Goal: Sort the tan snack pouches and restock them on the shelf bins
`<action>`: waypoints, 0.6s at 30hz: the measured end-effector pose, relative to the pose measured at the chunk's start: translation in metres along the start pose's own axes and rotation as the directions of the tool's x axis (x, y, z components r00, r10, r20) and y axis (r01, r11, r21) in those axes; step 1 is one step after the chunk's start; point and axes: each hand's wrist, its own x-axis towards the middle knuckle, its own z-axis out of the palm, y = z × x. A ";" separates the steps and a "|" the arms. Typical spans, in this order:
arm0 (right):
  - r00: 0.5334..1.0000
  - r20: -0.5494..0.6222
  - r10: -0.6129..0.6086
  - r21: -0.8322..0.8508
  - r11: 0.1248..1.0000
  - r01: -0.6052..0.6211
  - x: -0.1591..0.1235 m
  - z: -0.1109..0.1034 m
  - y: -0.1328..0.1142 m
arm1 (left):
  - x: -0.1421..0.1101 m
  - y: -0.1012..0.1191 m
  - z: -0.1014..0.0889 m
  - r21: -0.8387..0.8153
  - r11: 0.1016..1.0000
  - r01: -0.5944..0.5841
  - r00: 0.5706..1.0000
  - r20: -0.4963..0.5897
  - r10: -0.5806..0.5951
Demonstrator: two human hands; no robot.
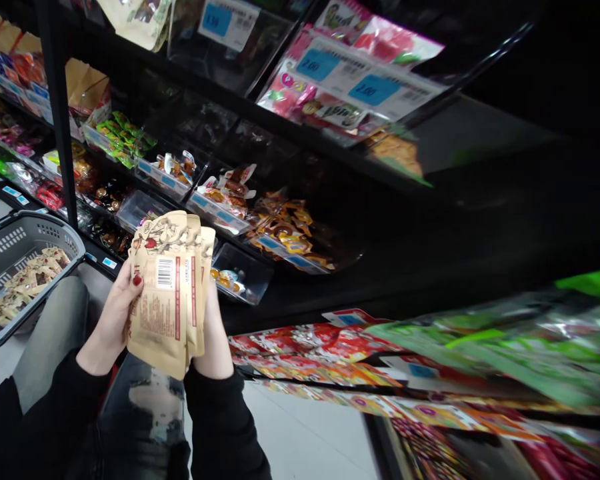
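A small stack of tan snack pouches (155, 310), fanned slightly, is held upright between both hands above my knees. The front pouch shows a barcode, red-framed text and drawn pictures. My left hand (111, 327) grips the left edge, its thumb across the front. On the other side my right hand (216, 333) supports the stack from the right and behind; its fingers are mostly hidden by the pouches. A grey shopping basket (73, 250) stands on the floor at the left, with several similar tan packets (27, 283) lying in it.
Black shelving (55, 113) with clear bins of wrapped snacks (285, 223) runs ahead of me. Pink candy bags (380, 43) sit on the upper shelf behind price tags. Red and green hanging packages (520, 340) crowd the right side. Pale floor (300, 427) shows below.
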 end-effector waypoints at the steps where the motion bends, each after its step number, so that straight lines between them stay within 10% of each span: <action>1: 0.999 0.027 0.040 0.038 0.998 -0.041 -0.004 -0.002 -0.004 | 0.001 -0.001 -0.001 0.029 0.999 -0.029 0.999 -0.012 0.030; 8: 0.985 0.160 0.068 0.207 0.973 -0.100 -0.037 -0.005 -0.015 | 0.004 -0.001 -0.008 0.341 0.933 -0.116 0.972 -0.156 0.178; 18: 0.966 0.255 0.028 0.097 0.994 -0.054 -0.027 -0.009 0.000 | 0.005 0.029 -0.022 0.257 0.935 0.244 0.965 0.033 -0.261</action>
